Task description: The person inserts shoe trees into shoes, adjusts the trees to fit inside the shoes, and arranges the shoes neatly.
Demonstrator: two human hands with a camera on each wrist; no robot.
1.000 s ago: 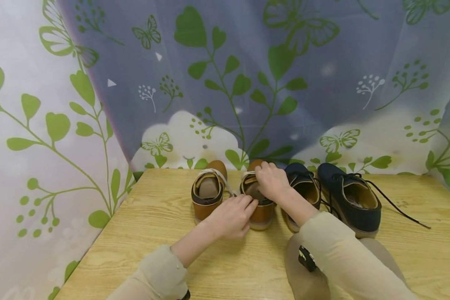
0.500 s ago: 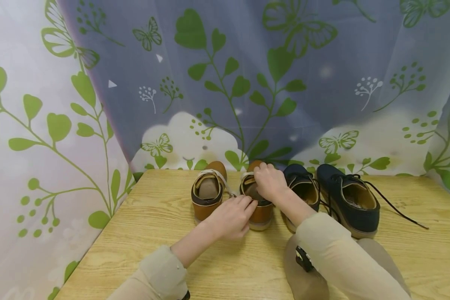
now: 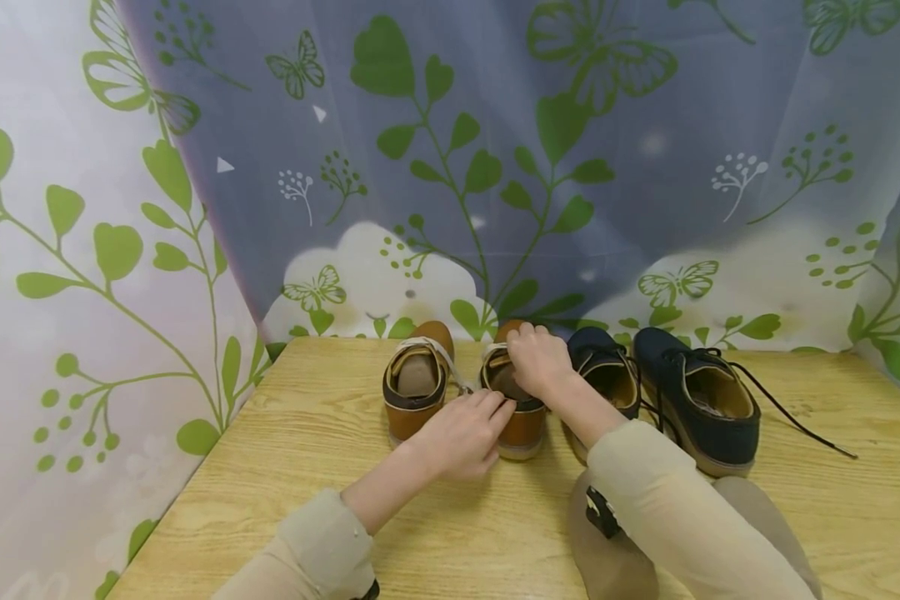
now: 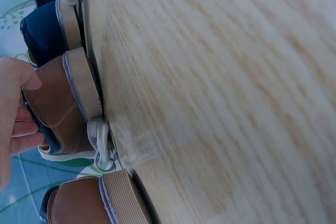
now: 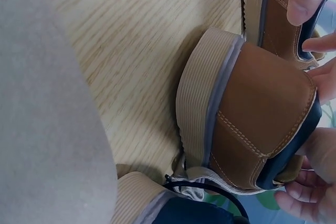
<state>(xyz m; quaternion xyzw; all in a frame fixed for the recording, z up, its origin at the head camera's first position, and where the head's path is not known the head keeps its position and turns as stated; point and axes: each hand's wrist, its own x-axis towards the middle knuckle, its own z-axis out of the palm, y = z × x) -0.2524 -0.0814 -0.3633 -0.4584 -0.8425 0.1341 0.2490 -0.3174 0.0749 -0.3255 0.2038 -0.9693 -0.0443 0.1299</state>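
Brown leather lace-up shoe (image 3: 521, 435), one of two: just below centre of the frame, standing on a wood-grain counter (image 3: 247, 483), toe towards the backdrop (image 3: 450, 275). Lies directly between both hands.

Left hand (image 3: 457, 437): grip closed on this shoe at the heel, thumb outside the leather, fingers at the dark padded collar. Right hand (image 3: 542, 362): grip closed at the collar, right side, near the tongue; exact finger contact partly hidden.

Second brown shoe (image 3: 414, 417): just left of the first, parallel, its cream lace (image 3: 452, 369) trailing into the gap.

Navy lace-up shoes, pair: right of centre; the nearer one (image 3: 596, 340) partly behind the right forearm, the other (image 3: 727, 437) angled, its black lace (image 3: 817, 437) extended towards the right edge.

Backdrop: printed with green leaves, butterflies and clouds.
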